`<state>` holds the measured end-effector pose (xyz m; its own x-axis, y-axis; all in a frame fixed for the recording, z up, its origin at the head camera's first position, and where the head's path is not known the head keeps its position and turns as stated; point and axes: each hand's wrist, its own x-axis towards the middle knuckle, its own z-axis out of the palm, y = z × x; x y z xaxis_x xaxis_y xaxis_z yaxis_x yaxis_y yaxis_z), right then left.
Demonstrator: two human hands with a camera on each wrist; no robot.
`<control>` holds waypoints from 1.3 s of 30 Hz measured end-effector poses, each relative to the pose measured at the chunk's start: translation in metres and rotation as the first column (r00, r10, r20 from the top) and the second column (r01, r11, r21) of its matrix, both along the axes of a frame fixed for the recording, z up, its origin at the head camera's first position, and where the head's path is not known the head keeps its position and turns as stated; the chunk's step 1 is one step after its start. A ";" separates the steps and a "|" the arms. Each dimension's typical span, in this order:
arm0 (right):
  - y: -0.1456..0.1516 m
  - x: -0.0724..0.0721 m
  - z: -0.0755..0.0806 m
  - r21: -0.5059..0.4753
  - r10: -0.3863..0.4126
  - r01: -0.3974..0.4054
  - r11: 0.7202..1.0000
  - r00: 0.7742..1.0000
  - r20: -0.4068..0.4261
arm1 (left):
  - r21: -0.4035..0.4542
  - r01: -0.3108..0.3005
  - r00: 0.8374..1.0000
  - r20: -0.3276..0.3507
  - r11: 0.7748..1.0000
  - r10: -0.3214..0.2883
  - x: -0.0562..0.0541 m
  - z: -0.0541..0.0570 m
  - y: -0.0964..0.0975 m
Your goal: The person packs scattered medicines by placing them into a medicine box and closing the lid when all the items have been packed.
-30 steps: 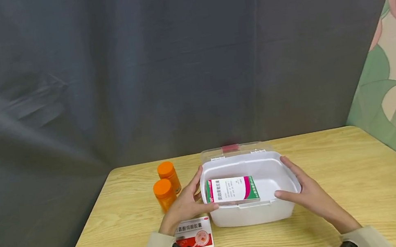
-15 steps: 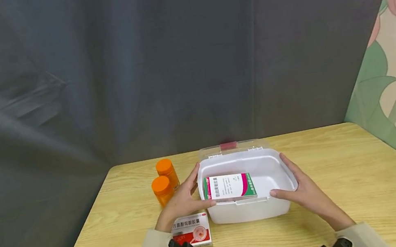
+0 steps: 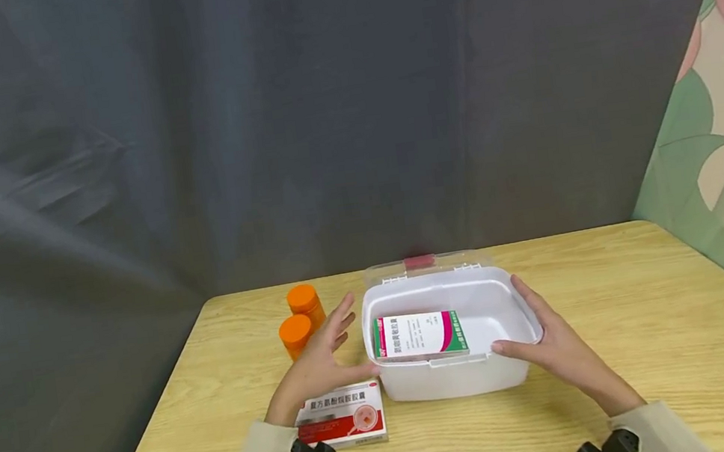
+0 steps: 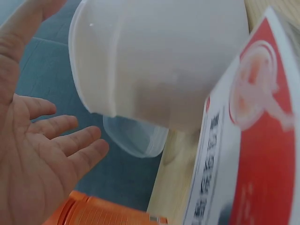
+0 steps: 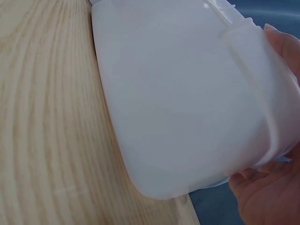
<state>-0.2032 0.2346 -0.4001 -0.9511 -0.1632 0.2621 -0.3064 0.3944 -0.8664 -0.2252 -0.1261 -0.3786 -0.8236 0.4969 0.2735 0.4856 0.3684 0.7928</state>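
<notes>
A white plastic storage box stands on the table with its lid turned back. In it lies a white, green and magenta medicine box. My right hand grips the storage box at its right end, thumb over the front rim and fingers along the side. My left hand is beside the left end, fingers spread; the left wrist view shows a gap between the palm and the wall. Below that hand, a red and white medicine box lies flat, its left part behind the wrist.
Two orange-capped bottles, a nearer bottle and a farther bottle, stand left of the storage box, close behind the left hand. The clear lid with a pink latch lies toward the dark curtain at the table's back edge.
My left hand has let go of the storage box's left rim and moved a little to the left, fingers opening. My right hand keeps its grip on the right end.
</notes>
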 end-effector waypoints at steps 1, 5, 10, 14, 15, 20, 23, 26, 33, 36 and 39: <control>0.000 0.000 0.000 0.000 0.001 -0.001 1.000 1.000 0.001 | 0.005 0.007 1.000 -0.008 1.000 -0.007 0.001 0.000 -0.003; 0.001 -0.002 0.000 -0.002 0.005 -0.005 1.000 1.000 -0.001 | 0.024 0.014 1.000 -0.017 1.000 -0.013 0.007 -0.001 -0.014; 0.001 -0.001 0.000 0.000 0.000 0.000 1.000 1.000 0.003 | 0.035 0.009 1.000 -0.021 0.999 -0.009 0.013 -0.004 -0.024; 0.003 -0.001 0.000 -0.001 0.002 -0.002 1.000 1.000 0.005 | 0.017 -0.012 0.998 -0.062 1.000 0.013 0.017 -0.004 -0.030; 0.003 -0.001 0.000 -0.004 0.004 -0.004 1.000 1.000 0.005 | 0.006 -0.025 0.997 -0.071 1.000 0.025 0.019 -0.004 -0.032; 0.003 -0.003 -0.002 -0.012 0.010 -0.010 1.000 1.000 0.006 | -0.057 -0.074 0.992 -0.106 0.996 0.068 0.024 -0.004 -0.040; 0.003 -0.003 -0.002 -0.001 0.008 -0.008 1.000 1.000 0.011 | -0.069 -0.074 0.992 -0.104 0.995 0.067 0.026 -0.005 -0.047; 0.002 -0.003 -0.001 -0.002 0.005 -0.005 1.000 1.000 0.016 | -0.061 -0.063 0.995 -0.079 0.996 0.058 0.029 -0.005 -0.053; 0.001 -0.003 -0.001 0.000 0.002 -0.002 1.000 1.000 0.017 | -0.072 -0.072 0.997 -0.025 0.995 0.071 0.037 -0.005 -0.065; 0.001 -0.004 -0.002 -0.004 0.002 -0.002 1.000 1.000 0.010 | -0.077 -0.071 0.997 -0.018 0.995 0.070 0.039 -0.007 -0.068; 0.002 -0.003 -0.005 -0.015 0.005 -0.005 1.000 1.000 -0.003 | -0.103 -0.067 0.998 -0.015 0.992 0.066 0.041 -0.009 -0.071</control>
